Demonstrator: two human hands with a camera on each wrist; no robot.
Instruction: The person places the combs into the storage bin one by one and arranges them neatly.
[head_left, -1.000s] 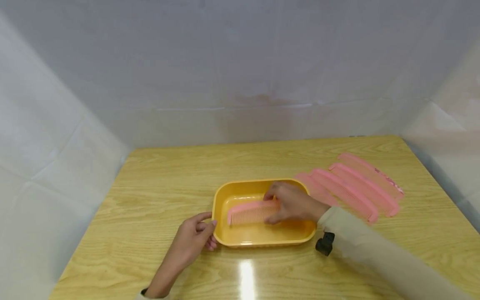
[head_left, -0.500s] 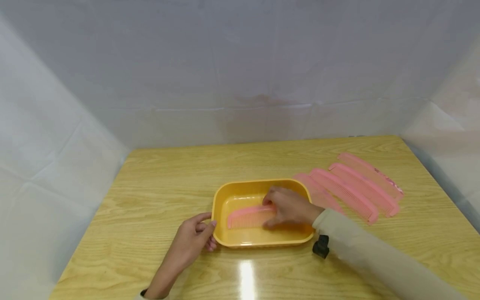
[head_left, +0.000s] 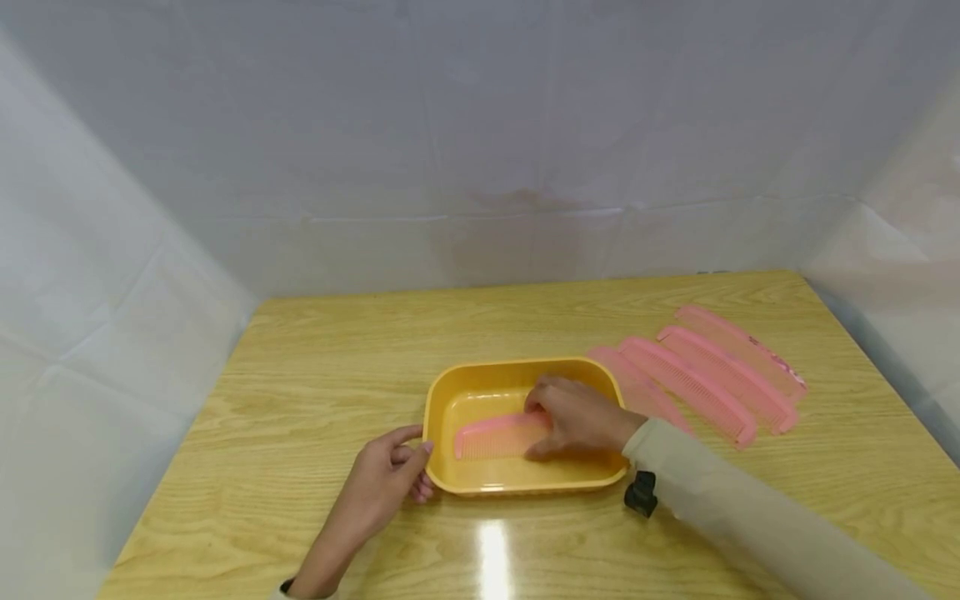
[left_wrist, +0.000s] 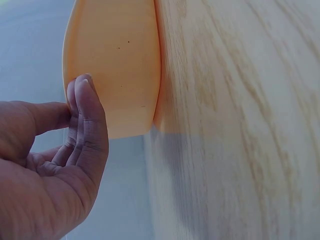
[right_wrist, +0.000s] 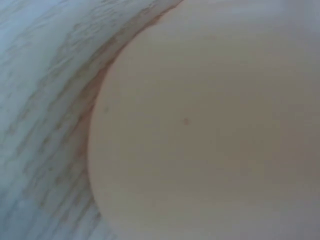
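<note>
A yellow plastic tray (head_left: 525, 490) with rounded corners stands on the table, and a pink comb (head_left: 495, 435) lies in it, teeth facing the near side. My right hand (head_left: 581, 417) reaches into the tray and holds the comb's right end between thumb and fingers; that end is hidden under the hand. At the tray's left end, my left hand (head_left: 386, 479) pinches the rim. The left wrist view shows the thumb at the rim and the fingers (left_wrist: 90, 115) against the outer wall. The right wrist view is filled by the blurred tray wall (right_wrist: 200, 125).
Several pink combs (head_left: 690, 387) lie side by side right of the tray, the nearest partly behind its rim. One far comb (head_left: 742, 346) has a patterned spine. The wood-grain table (head_left: 322, 350) meets white sheeting (head_left: 465, 250) at the back and sides.
My right hand has lowered the comb slightly toward the near side of the tray, mostly in the first half second. The left hand and tray have stayed still.
</note>
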